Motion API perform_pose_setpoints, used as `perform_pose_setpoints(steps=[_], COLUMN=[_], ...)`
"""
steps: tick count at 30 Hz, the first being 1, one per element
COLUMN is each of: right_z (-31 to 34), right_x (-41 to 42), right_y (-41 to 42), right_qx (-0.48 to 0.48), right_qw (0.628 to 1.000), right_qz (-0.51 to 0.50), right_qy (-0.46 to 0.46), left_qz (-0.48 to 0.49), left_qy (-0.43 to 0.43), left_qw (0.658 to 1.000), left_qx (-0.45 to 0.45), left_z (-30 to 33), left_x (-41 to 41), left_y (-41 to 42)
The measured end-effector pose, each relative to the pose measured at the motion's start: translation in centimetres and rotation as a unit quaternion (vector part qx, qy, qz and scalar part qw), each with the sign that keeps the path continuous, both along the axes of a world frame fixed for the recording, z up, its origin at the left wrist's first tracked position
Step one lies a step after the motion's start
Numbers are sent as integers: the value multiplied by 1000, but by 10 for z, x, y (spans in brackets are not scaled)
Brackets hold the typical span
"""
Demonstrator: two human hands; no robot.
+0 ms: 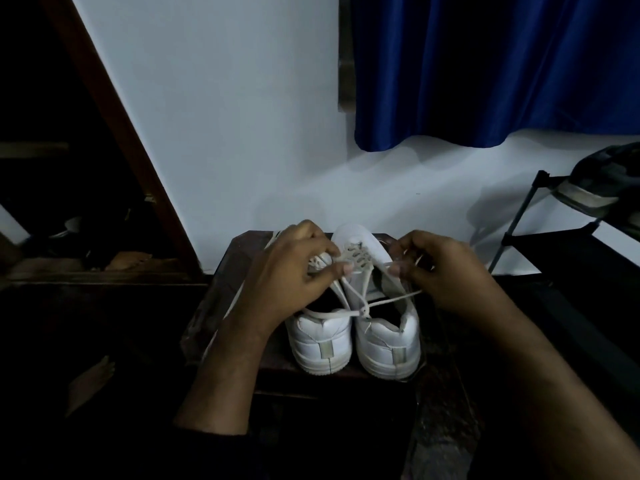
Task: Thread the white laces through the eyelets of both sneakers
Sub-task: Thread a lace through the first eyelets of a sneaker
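Left hand: the left hand sits at frame centre over the left sneaker, fingers curled, thumb and forefinger pinching a white lace just beside the eyelets.
Right hand: the right hand is right of centre, fingers curled, pinching the other end of the lace, which runs taut from its fingertips down-left to a crossing point between the two heels.
Right sneaker: the right sneaker stands beside the left one, touching or nearly so, heels toward the camera; its upper eyelets already carry crossed lacing.
Bench: a small dark bench at lower centre carries both sneakers; their heels stand close to its near edge, and its far edge meets the white wall.
Open room: dark floor lies left and right of the bench; a black rack with a shoe stands at the right edge, well apart.
Background: a blue curtain hangs at upper right.
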State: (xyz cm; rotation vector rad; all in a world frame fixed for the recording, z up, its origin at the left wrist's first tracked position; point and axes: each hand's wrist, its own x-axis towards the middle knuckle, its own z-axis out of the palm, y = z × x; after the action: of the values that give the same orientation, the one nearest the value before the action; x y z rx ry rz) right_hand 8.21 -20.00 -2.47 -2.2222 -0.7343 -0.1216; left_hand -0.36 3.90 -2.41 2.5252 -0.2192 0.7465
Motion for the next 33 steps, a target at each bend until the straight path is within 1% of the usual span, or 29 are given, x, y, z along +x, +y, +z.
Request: perform_pose_setpoints(steps=[2,3,4,5,8,9,11,13,14,16,17,21,23,24,25,26,27,28,29,30,31,32,33], right_z=[-2,-1,-2,-2,0,0,1,1,0,-4,-5,-10,-10,-10,-10,-9,-8,-7,-4,-1,3,3,4], right_x=[0,-2,-4,-8,-19,-22,-23,-21,-21,-19,-19,-13,-11,-10,-11,-12,-13,-14,-17,-19,-22,-22,-23], right_y=[2,3,5,7,16,18,21,21,22,23,23,22,23,24,25,27,28,28,29,29,29,30,31], right_qx=[-3,-18,-41,-69,-167,-192,-207,-210,-209,-195,-186,-172,-151,-132,-101,-57,-5,46,96,144,189,227,264], right_qw=[997,993,988,983,973,970,970,973,974,974,974,973,978,981,986,991,994,994,990,983,972,960,946], right_qz=[-13,-1,26,58,112,115,110,94,92,105,116,144,143,139,130,117,106,100,97,100,97,87,66], right_qy=[-71,-114,-147,-159,-114,-96,-59,-17,5,48,63,55,28,14,2,-6,-3,7,24,54,97,136,177], left_qz=[2,20,48,75,124,129,110,39,-8,-80,-102,-151,-142,-126,-113,-104,-100,-105,-112,-114,-104,-84,-53], left_qy=[-45,-59,-57,-41,10,19,46,98,141,226,245,216,171,141,109,82,63,48,33,18,7,1,-4], left_qw=[997,997,997,996,989,988,990,994,990,968,958,948,954,955,946,925,888,830,756,683,634,614,622], left_qx=[-55,-47,-17,18,78,82,71,23,-13,-78,-104,-178,-201,-231,-283,-355,-444,-545,-644,-721,-766,-784,-782], left_z=[6,6,5,4,3,4,7,7,7,5,3,0,-1,-1,-1,0,2,6,10,14,17,17,16], left_x=[-3,-4,-4,-5,-11,-11,-13,-15,-17,-21,-21,-19,-19,-18,-17,-14,-12,-10,-7,-6,-6,-5,-5], left_y=[1,3,6,9,9,9,10,12,11,10,10,10,7,5,2,-1,-4,-7,-9,-7,-3,4,10])
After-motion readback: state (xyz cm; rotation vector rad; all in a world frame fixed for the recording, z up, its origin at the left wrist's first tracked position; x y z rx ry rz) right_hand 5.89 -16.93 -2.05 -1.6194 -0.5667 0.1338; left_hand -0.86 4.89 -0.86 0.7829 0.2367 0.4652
